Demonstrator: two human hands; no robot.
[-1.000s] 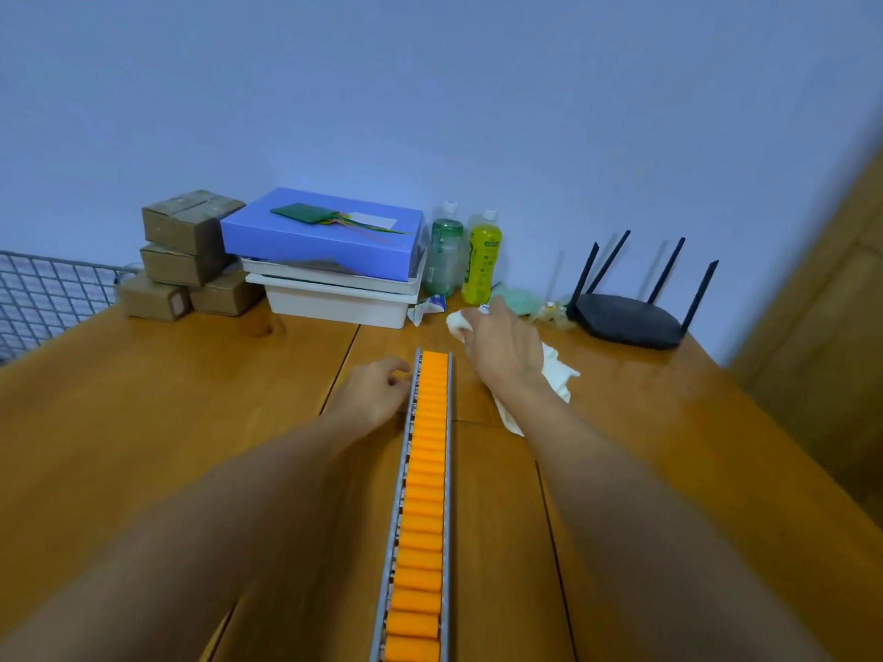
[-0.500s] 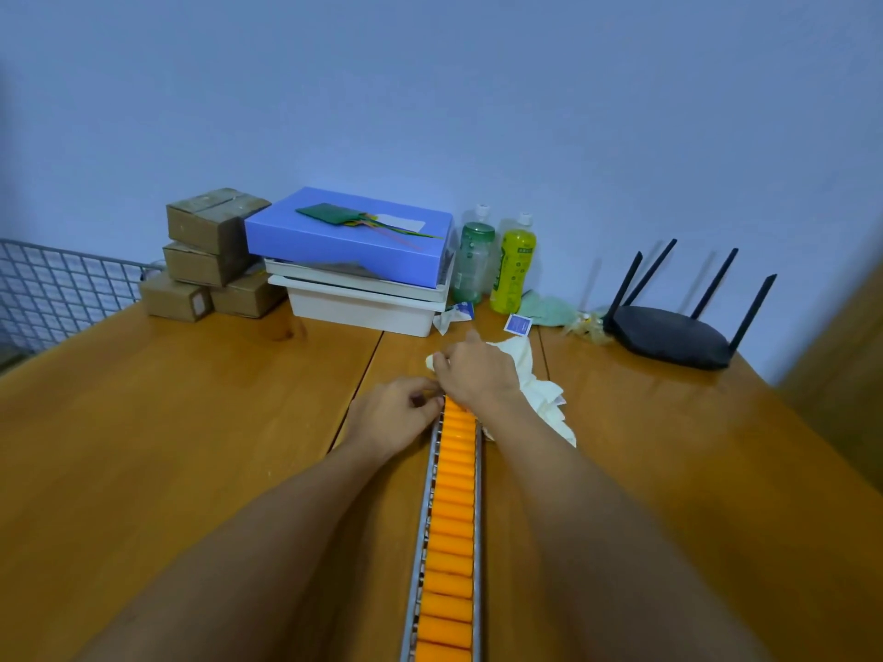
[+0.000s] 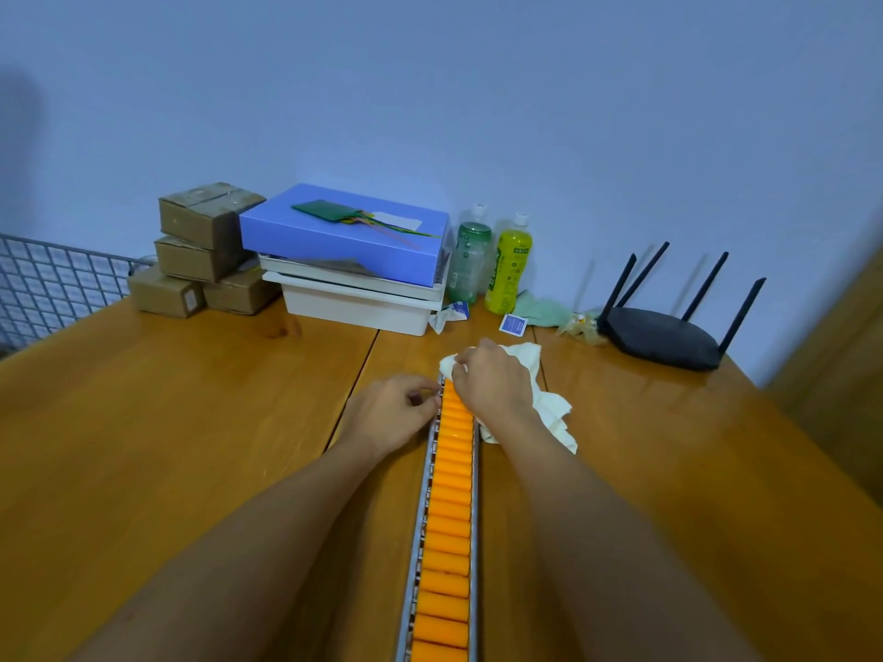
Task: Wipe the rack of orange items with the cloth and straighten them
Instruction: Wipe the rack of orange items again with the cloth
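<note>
Rack (image 3: 432, 475) end hidden by right hand (image 3: 494, 384) gripping cloth (image 3: 549, 408); left hand (image 3: 389, 415) seemingly pinching.

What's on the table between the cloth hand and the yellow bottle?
Head view: only a small blue-and-white packet lies between the right hand, holding the white cloth, and the yellow-green plastic bottle.

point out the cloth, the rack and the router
cloth (image 3: 549, 407), head view, on the crumpled part right of the right hand
rack (image 3: 448, 518), head view, on an orange item midway along the row
router (image 3: 662, 337), head view, on its black body
</note>
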